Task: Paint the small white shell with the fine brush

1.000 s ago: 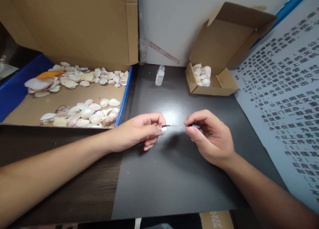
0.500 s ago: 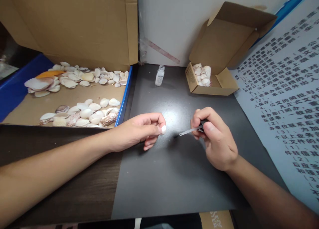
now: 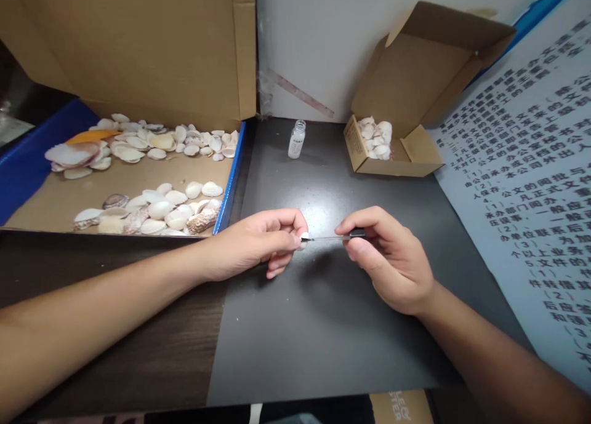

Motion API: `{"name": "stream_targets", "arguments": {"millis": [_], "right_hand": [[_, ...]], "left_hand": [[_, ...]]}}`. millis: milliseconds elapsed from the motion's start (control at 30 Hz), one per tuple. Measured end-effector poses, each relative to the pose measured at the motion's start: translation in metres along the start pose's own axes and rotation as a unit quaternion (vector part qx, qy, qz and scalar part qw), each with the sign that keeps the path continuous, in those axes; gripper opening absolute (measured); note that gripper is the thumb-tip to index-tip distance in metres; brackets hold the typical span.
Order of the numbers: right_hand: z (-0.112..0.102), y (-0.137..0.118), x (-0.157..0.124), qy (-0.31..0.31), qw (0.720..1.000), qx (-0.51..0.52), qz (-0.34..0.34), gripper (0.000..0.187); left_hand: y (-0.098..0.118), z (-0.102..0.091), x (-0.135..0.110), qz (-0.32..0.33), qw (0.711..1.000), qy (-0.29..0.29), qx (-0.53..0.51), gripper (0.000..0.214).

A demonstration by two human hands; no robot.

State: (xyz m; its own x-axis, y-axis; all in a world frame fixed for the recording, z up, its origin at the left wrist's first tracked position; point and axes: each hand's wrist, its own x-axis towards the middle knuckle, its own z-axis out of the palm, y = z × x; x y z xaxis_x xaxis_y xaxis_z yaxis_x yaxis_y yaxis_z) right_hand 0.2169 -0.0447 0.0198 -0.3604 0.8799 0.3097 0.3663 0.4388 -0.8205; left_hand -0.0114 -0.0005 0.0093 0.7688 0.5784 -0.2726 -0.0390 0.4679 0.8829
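Returning to a small white piece (image 3: 305,234): one thin brush (image 3: 329,238), which had pointed away from it half a second earlier; brushing, by appearance, had resumed. Right hand (image 3: 390,261): thumb and fingers were clamped on the brush's black handle. Left hand (image 3: 261,242): unmoved, it pinched the piece above the dark surface (image 3: 277,338), nearer its left edge. Glass bottle (image 3: 297,140): stood uncapped by the far edge, towards the left corner.
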Motion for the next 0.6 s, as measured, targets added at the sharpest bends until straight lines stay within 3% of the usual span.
{"name": "stream_targets", "arguments": {"millis": [233,600], "right_hand": [[-0.0022,-0.0077,0.0067,-0.002,0.999,-0.034,-0.032,0.004],[-0.0007,-0.0055,0.0059,-0.029,0.999,0.026,-0.028,0.018]], "left_hand": [[0.0003,0.0006,-0.0011,0.0,1.0,0.003,0.0,0.012],[-0.0003,0.0012,-0.0008,0.002,1.0,0.007,-0.009,0.013]]}}
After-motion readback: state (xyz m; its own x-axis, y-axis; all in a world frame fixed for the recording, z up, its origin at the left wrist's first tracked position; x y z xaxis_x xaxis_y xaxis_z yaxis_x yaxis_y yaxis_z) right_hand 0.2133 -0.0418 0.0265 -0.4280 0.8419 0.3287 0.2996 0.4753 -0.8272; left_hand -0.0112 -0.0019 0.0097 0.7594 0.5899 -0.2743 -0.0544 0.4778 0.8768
